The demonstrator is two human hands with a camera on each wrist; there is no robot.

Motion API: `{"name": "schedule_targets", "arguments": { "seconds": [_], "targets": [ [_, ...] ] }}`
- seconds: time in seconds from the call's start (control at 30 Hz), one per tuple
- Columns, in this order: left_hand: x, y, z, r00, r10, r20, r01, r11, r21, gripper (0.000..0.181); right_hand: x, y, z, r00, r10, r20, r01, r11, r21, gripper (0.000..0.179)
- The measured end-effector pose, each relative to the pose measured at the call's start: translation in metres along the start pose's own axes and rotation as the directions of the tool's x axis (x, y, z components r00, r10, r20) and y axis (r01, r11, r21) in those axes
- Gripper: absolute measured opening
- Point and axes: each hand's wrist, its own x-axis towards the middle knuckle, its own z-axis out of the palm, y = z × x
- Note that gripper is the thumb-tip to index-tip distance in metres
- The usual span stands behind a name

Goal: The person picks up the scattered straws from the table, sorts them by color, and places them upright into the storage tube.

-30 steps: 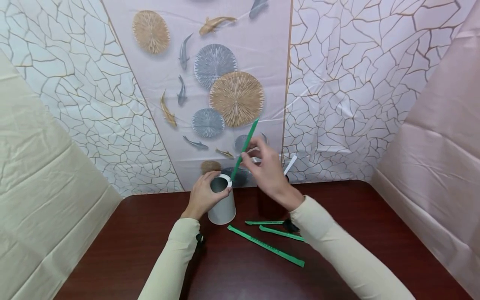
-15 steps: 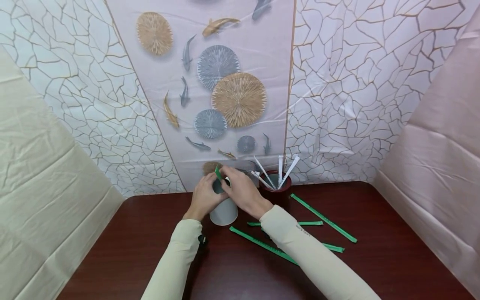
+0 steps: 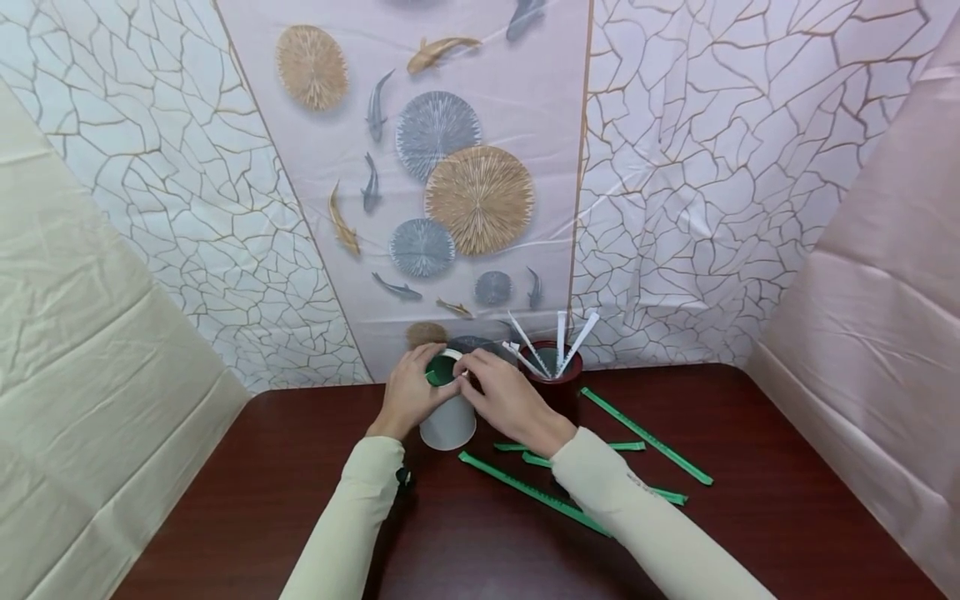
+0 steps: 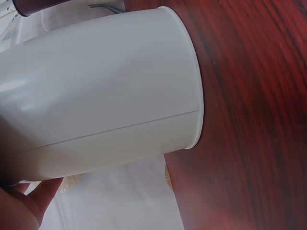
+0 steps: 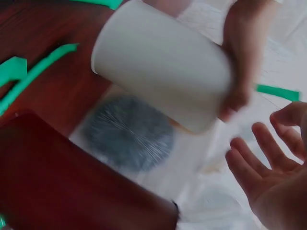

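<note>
My left hand (image 3: 408, 393) grips the upper part of a white cylindrical can (image 3: 448, 427), thumb and fingers round its rim. The can stands upright on the table. Inside its mouth shows the end of a slim green stick packet (image 3: 431, 377), which also pokes out past the left hand as a green packet end (image 5: 278, 92) in the right wrist view. Close to the right side of the rim is my right hand (image 3: 513, 398); in the right wrist view its fingers are spread loosely and nothing is between them. The packet's lower part is hidden in the can.
Several green stick packets (image 3: 645, 435) lie on the dark red table (image 3: 300, 500), right of the can and partly under the right forearm. Behind them a dark red pot (image 3: 573, 367) holds several white stick packets (image 3: 561, 337). A patterned cloth (image 3: 712, 208) hangs behind.
The right hand has brought a green stick packet down from the air into the white can and let it go. Its fingers have since drawn back slightly right. The left hand keeps its grip.
</note>
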Motion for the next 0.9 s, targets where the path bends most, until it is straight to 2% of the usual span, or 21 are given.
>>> {"name": "schedule_targets", "arguments": {
  "seconds": [0.17, 0.27, 0.37, 0.47, 0.57, 0.67, 0.8, 0.9],
  "targets": [
    [0.001, -0.001, 0.003, 1.000, -0.013, -0.011, 0.013, 1.000, 0.000, 0.073, -0.019, -0.006, -0.040, 0.996, -0.001, -0.091, 0.012, 0.991, 0.130, 0.010],
    [0.004, 0.000, 0.003, 1.000, -0.018, -0.008, 0.018, 1.000, -0.002, 0.074, -0.033, -0.002, -0.067, 0.993, 0.023, -0.116, -0.001, 0.982, 0.191, 0.009],
    [0.004, 0.000, 0.003, 1.000, -0.019, -0.007, 0.019, 1.000, -0.005, 0.074, -0.051, 0.009, -0.090, 0.991, 0.085, -0.108, -0.061, 0.976, 0.209, 0.007],
    [0.003, 0.000, 0.002, 1.000, -0.014, -0.009, 0.014, 1.000, -0.008, 0.074, -0.070, 0.024, -0.111, 0.979, 0.182, -0.097, -0.164, 0.972, 0.168, 0.004],
    [0.004, 0.000, 0.001, 1.000, 0.000, -0.017, 0.000, 1.000, -0.004, 0.074, -0.085, 0.043, -0.130, 0.952, 0.302, -0.057, -0.291, 0.945, 0.147, 0.007],
    [0.004, 0.000, 0.001, 1.000, 0.007, -0.026, -0.008, 1.000, -0.003, 0.073, -0.097, 0.067, -0.141, 0.911, 0.412, 0.026, -0.411, 0.900, 0.146, 0.015],
    [0.003, -0.001, 0.002, 0.999, 0.011, -0.032, -0.011, 1.000, -0.007, 0.073, -0.112, 0.102, -0.141, 0.852, 0.510, 0.119, -0.523, 0.841, 0.140, 0.023],
    [0.002, -0.002, 0.004, 0.999, 0.014, -0.035, -0.015, 1.000, -0.007, 0.073, -0.124, 0.126, -0.134, 0.818, 0.552, 0.161, -0.571, 0.812, 0.122, 0.024]
  ]
}}
